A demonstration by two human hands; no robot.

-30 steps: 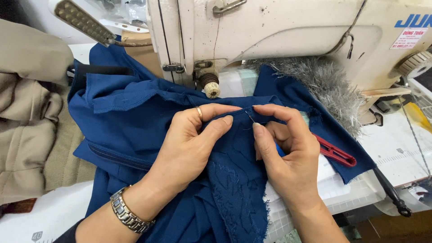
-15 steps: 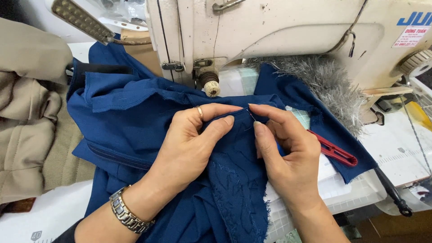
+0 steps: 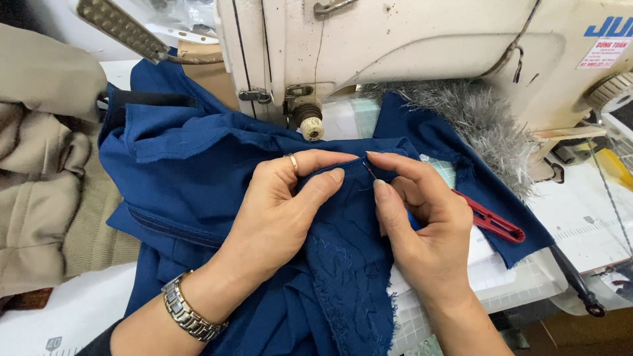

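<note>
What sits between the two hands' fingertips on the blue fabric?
In the head view, a short dark thread over a fold of the blue fabric lies between the left hand and right hand.

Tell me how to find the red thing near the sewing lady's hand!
Start at the big cream sewing machine and look down to the blue fabric in front of it. The red thread snips stick out from behind the right hand, resting on the cloth's right side. It is the only red, thin plastic thing there; the fluffy grey trim lies above it.
</note>
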